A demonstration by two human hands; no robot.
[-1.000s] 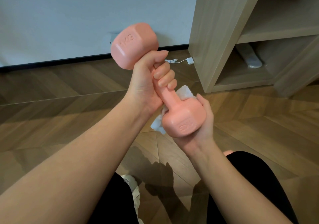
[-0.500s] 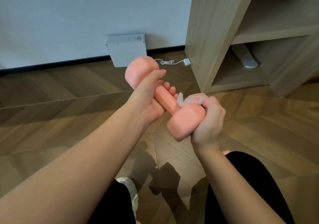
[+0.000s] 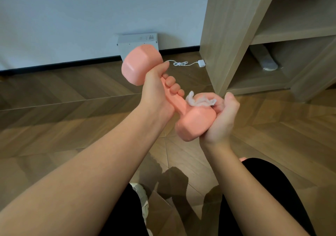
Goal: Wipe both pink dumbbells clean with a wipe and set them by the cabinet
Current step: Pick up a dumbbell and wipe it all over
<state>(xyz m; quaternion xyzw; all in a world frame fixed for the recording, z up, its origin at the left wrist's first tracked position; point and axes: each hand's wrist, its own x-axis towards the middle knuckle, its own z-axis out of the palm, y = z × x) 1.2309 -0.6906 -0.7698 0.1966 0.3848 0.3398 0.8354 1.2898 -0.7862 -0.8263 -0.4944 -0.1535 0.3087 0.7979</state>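
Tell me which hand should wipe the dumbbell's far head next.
Probably the right hand: it holds the wipe at the near head, while the left hand grips the dumbbell by its handle and steadies it.

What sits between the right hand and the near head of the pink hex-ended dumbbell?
A crumpled white wipe, bunched between the right hand and the near head of the pink hex-ended dumbbell. The head view shows it.

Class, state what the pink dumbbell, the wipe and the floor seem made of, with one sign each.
Pink dumbbell: probably matte plastic or vinyl coating, smooth with soft sheen. Wipe: thin white paper or nonwoven cloth, limp and crumpled. Floor: wood or wood-look boards, visible grain, faint reflections.
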